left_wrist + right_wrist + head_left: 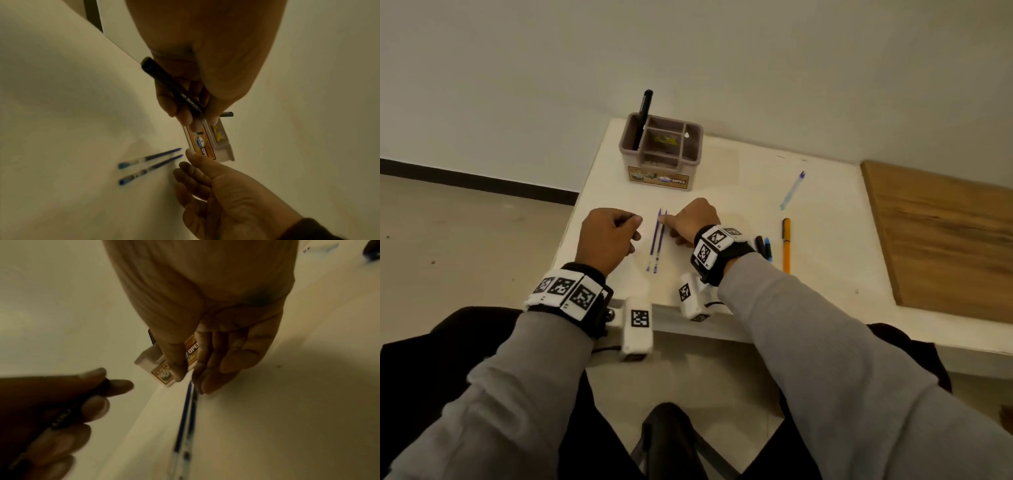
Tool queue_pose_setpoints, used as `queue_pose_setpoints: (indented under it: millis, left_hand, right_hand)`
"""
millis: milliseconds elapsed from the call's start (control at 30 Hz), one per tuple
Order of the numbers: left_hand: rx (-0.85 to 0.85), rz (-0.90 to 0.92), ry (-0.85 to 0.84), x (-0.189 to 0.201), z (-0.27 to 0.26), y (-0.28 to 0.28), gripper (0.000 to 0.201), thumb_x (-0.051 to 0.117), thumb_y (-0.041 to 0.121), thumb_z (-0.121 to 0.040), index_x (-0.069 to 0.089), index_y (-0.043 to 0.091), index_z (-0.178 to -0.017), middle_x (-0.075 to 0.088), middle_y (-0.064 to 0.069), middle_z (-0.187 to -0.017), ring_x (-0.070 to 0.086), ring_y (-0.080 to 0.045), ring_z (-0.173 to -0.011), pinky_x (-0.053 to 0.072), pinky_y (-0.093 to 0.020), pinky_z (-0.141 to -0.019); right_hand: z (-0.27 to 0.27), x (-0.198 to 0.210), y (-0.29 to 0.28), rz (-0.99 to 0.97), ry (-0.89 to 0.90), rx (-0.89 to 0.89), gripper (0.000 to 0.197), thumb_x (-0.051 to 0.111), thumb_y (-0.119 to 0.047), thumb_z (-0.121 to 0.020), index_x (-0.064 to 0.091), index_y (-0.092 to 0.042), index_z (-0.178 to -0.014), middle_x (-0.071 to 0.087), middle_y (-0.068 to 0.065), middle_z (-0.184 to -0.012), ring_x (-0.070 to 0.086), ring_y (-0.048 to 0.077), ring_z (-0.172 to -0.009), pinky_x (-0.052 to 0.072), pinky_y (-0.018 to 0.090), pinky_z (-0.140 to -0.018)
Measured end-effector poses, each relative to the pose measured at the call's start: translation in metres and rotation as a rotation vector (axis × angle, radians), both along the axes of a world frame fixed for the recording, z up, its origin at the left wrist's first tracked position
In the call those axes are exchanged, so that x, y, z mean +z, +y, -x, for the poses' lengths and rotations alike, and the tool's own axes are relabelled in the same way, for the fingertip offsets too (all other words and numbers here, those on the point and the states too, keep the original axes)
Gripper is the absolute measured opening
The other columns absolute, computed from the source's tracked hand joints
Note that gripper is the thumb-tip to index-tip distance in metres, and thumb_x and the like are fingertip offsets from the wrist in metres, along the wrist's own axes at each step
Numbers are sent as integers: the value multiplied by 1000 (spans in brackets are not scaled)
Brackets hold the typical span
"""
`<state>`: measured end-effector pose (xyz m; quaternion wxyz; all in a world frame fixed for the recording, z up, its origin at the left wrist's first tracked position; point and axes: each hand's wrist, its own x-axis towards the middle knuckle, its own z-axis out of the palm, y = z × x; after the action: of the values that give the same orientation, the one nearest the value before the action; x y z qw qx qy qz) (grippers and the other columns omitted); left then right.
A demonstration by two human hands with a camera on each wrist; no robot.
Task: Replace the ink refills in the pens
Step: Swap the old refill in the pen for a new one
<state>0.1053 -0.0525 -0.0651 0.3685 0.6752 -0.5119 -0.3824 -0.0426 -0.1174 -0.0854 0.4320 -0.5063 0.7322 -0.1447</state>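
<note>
Our left hand [607, 240] holds a black pen [174, 88]; our right hand [693, 219], fingers loose, touches thin, light, bendy refills [656, 240] at 12 o'clock.

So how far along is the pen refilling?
One black pen already stands in the organizer. The left hand grips a black barrel; the right hand touches two blue refills. The orange pen and clear pen lie waiting.

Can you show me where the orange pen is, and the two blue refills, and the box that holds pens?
orange pen [786, 246]: head view, middle of its barrel.
blue refills [656, 240]: head view, middle of the pair lying side by side.
pen box [659, 178]: head view, its front wall with the label.
</note>
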Motion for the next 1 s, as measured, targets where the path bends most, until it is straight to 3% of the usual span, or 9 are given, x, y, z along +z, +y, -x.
queue_pose_setpoints:
  millis: [133,300,400,500,600,733,833,933,1000]
  left_hand:
    - [9,-55,-50,-7,-2,-4,23,58,22,-92,72,3,-91,65,-6,-69,58,-19,-66,55,-42,-81]
    - [-6,-52,-43,-2,5,-7,27,54,15,-93,70,-6,-90,69,-23,-83,62,-30,-73,55,-43,-82]
    - [-36,-7,-18,0,11,-6,23,52,17,-95,69,3,-103,67,-11,-82,57,-15,-64,53,-26,-68]
    - [-119,23,94,1,22,0,19,51,13,-96,67,4,-102,67,-15,-80,60,-21,-59,45,-11,-50]
    - [-229,11,189,3,42,3,16,54,11,-94,68,5,-97,72,-15,-84,70,-27,-70,48,-14,-55]
    - [-349,-11,222,10,70,4,13,59,12,-92,70,8,-99,75,-7,-90,73,-17,-80,53,-23,-69]
    - [-404,-33,247,13,83,6,15,59,10,-92,69,7,-102,75,-8,-95,72,-13,-83,56,-18,-70]
    - [-417,-67,250,12,88,9,16,58,12,-92,69,10,-104,75,-6,-96,73,-14,-85,56,-32,-80]
    - [-441,-75,263,11,90,10,17,58,12,-93,69,9,-105,75,-7,-97,73,-15,-85,56,-34,-81]
  right_hand:
    - [-4,-20,-10,45,148,11,50,83,-51,-62,72,-7,-85,75,10,-84,73,28,-74,62,41,-71]
    - [3,-2,-7,27,174,-23,43,83,-35,-67,67,-4,-92,74,12,-92,72,30,-82,61,41,-77]
    - [18,9,4,43,278,19,44,83,-37,-70,56,-8,-90,63,6,-89,64,27,-82,54,34,-74]
    - [36,18,17,57,295,14,40,81,-38,-70,56,-9,-81,60,6,-80,60,28,-75,51,34,-67]
    - [62,30,27,235,-141,-275,20,76,-19,-77,66,-6,-67,65,11,-65,63,24,-59,57,36,-63]
    - [99,53,46,461,-724,-628,14,64,-2,-88,67,-1,-75,64,11,-67,60,17,-54,56,28,-61]
    - [120,63,56,508,-874,-687,13,62,-1,-91,66,-1,-78,64,10,-71,62,18,-59,56,27,-62]
    - [127,66,59,523,-917,-665,14,61,-2,-92,65,-1,-79,64,9,-71,63,17,-59,56,27,-62]
    - [127,64,59,533,-896,-640,13,61,-2,-92,66,-1,-80,64,10,-72,63,17,-59,56,27,-63]
